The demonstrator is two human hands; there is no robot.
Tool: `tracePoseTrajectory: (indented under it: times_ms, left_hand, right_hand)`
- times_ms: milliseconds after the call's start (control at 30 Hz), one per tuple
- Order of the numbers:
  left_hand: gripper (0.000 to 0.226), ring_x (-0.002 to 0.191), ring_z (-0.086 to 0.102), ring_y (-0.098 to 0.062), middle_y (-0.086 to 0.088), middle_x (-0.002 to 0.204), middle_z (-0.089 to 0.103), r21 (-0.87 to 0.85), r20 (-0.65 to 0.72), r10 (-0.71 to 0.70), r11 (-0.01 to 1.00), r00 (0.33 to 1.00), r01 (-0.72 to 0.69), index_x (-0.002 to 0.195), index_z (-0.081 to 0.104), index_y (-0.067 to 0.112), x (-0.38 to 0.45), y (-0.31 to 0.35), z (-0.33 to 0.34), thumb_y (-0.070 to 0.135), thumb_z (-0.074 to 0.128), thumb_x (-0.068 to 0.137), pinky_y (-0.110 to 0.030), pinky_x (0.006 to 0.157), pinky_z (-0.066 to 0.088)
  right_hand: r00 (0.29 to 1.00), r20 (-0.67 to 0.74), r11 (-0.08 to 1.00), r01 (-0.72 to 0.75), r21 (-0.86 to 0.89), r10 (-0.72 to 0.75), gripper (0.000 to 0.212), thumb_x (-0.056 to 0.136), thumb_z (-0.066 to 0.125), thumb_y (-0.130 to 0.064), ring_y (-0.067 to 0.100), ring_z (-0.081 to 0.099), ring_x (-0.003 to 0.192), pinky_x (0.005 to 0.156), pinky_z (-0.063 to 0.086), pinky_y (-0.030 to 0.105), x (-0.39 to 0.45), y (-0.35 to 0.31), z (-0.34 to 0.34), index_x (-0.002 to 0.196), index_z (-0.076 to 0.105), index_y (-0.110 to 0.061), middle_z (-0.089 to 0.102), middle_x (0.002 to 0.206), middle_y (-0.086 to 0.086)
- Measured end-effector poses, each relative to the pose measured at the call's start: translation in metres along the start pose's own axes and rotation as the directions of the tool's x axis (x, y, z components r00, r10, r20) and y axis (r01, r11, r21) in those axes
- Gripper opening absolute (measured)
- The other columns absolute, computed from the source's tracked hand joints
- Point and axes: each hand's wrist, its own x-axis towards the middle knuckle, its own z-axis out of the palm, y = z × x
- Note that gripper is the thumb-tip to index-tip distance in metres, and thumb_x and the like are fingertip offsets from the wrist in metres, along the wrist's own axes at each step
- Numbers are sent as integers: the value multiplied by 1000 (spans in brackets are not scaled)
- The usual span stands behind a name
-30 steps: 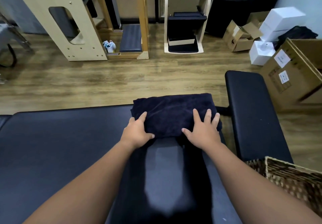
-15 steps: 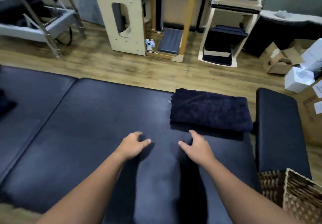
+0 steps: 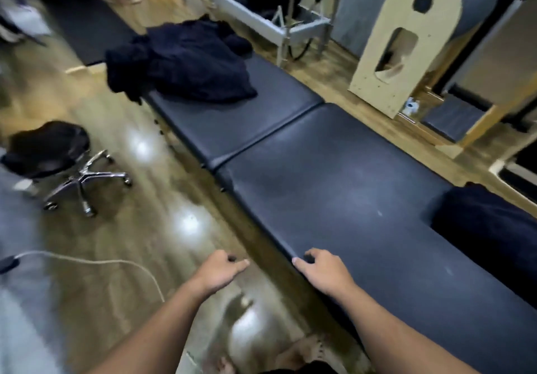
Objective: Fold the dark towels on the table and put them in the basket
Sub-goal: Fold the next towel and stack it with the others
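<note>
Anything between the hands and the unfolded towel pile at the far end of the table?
Nothing visible. Bare padded table stretches from the right hand and left hand to the towel pile. Both hands hold nothing.

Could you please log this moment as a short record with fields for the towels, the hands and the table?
folded towel: on the table's right end, nobody touching it
unfolded towels: heap on the table's far end, partly hanging over the edge
left hand: over the floor, fingers loosely curled, holding nothing
right hand: at the table's near edge, holding nothing
table: dark padded top
basket: not in view
</note>
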Motion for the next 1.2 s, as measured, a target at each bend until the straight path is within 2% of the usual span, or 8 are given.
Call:
tracePoseTrajectory:
  times_ms: [167,233,333,500,700,833,1033,1200]
  left_hand:
    - [48,58,49,-17,-1,73,51,-179,-16,-192,966,981,186,96,66,8,-35,-81,-30,56,64,90,-21,48,32]
    - [53,86,66,-26,-15,107,67,-233,-12,-239,945,971,230,113,67,11,-40,-99,-41,58,64,90,-26,56,44]
    - [50,118,58,-37,-19,137,55,-291,-41,-273,924,961,249,118,64,16,-38,-114,-59,58,64,90,-36,65,52]
    - [39,89,59,-24,-4,88,56,-319,-68,-284,915,957,249,107,65,18,-14,-113,-96,55,63,92,-40,68,54]
    - [35,63,44,-16,-3,79,50,-200,-154,-211,963,965,179,84,58,21,38,-96,-157,55,63,89,-28,54,30]
    - [48,65,44,-15,1,70,47,-161,-166,-209,970,964,182,75,59,21,69,-93,-197,69,57,69,-30,65,32]
    - [39,58,41,-14,2,63,41,-180,-180,-262,956,948,230,70,53,18,111,-99,-254,48,65,91,-32,59,27]
    - [31,57,44,-10,2,64,48,-176,-132,-248,959,960,223,74,62,21,169,-118,-311,49,66,89,-29,53,29]
  right_hand:
    - [980,188,997,71,-4,-69,66,92,53,-66,22,52,133,107,41,33,-8,-61,49,140,59,-20,57,145,-1]
    - [969,237,997,70,14,-71,67,90,55,-66,21,54,131,108,41,33,-7,-77,59,138,62,-20,58,144,0]
    - [958,273,996,71,56,-84,68,87,59,-67,20,56,129,110,42,35,4,-100,65,136,64,-20,60,142,0]
    - [933,333,989,110,94,-136,59,94,57,-58,20,52,133,106,39,30,44,-144,61,138,62,-18,57,145,1]
    - [888,405,976,181,126,-217,62,96,53,-60,20,49,134,106,39,31,111,-209,54,142,57,-20,53,147,-1]
    - [860,440,965,237,109,-260,68,94,52,-65,19,48,135,108,38,31,149,-253,43,145,54,-20,51,150,-2]
    - [833,461,949,305,82,-308,62,95,55,-61,19,53,130,105,41,30,202,-320,38,139,61,-18,58,143,0]
    - [839,476,959,280,37,-263,59,96,55,-57,19,53,131,99,39,26,245,-379,45,138,61,-17,58,143,1]
